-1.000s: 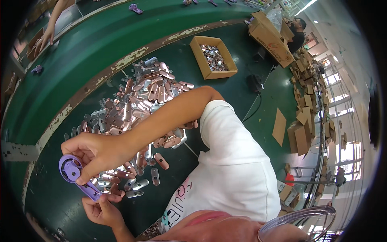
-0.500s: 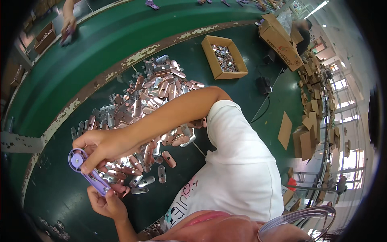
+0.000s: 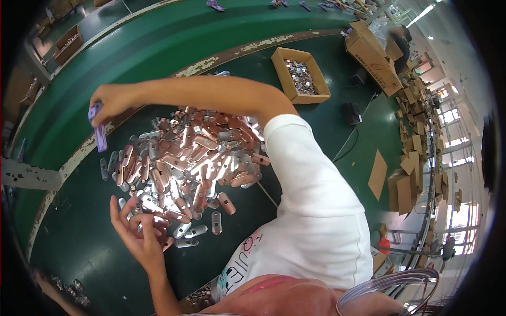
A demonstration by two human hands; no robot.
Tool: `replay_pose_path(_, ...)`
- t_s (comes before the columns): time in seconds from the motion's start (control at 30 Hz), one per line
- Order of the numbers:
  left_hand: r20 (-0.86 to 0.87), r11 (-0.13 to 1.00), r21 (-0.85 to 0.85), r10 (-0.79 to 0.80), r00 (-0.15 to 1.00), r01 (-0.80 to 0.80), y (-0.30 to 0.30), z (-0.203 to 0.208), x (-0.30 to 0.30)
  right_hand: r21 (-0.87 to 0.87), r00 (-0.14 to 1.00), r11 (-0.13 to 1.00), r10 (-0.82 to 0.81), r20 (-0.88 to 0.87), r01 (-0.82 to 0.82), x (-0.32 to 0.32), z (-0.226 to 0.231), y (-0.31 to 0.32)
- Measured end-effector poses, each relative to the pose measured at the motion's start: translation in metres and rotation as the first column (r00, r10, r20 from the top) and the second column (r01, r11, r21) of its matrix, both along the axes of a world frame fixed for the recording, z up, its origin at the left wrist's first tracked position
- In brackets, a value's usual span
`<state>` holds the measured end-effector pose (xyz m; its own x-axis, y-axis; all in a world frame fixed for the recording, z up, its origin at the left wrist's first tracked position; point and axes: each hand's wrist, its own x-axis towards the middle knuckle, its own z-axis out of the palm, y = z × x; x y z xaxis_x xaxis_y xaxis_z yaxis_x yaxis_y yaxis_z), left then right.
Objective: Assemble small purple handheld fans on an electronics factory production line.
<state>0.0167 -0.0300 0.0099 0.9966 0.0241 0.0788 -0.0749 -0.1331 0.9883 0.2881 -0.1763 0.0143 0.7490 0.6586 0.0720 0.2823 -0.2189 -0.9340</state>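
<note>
My right hand [image 3: 113, 102] is stretched out to the far left, over the edge of the green belt [image 3: 158, 50]. Its fingers pinch a purple plastic piece [image 3: 101, 141] with a round head and a long handle, which hangs downward. Nearer to me, my left hand [image 3: 141, 239] is held palm up with fingers spread, holding nothing, by the near left side of a pile of parts. That pile [image 3: 205, 152] is made of shiny oblong metal plates, pinkish copper and silver, many with a small dark square. My right forearm hides its far part.
A chipped rail [image 3: 197, 67] edges the belt, where more purple pieces [image 3: 215, 5] lie. An open carton [image 3: 283, 79] of small parts stands beyond the pile. A black adapter [image 3: 350, 113] with a cable and a large carton [image 3: 369, 55] are at right. A blurred forearm [image 3: 52, 292] shows lower left.
My right hand has carried the purple piece away from my left hand, outward to the belt's edge. My left hand has let go and spread its fingers. A co-worker's hand has left the far left.
</note>
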Motion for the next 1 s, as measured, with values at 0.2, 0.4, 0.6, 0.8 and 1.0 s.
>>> replay_pose_path(0.2,-0.041,0.961,-0.264,0.077,0.996,-0.086,0.025,-0.007,0.006,0.127,0.931,0.945,0.321,-0.172,-0.302,-0.072,0.027,0.028)
replay_pose_path(0.4,-0.138,0.811,-0.573,-0.236,0.962,0.116,0.033,0.009,-0.005,0.281,0.926,0.927,0.313,-0.213,-0.249,-0.135,0.035,0.021)
replay_pose_path(0.6,-0.138,0.784,-0.605,-0.279,0.95,0.142,0.029,0.004,0.0,0.221,0.952,0.953,0.249,-0.179,-0.208,-0.141,0.024,0.016)
replay_pose_path(0.8,-0.051,0.857,-0.488,-0.217,0.975,0.165,0.022,-0.009,-0.002,0.132,0.969,0.962,0.228,0.09,-0.239,-0.139,0.023,0.012)
replay_pose_path(1.0,-0.093,0.893,-0.425,-0.208,0.974,0.15,0.021,-0.01,0.0,0.125,0.963,0.956,0.268,-0.006,-0.266,-0.134,0.015,0.008)
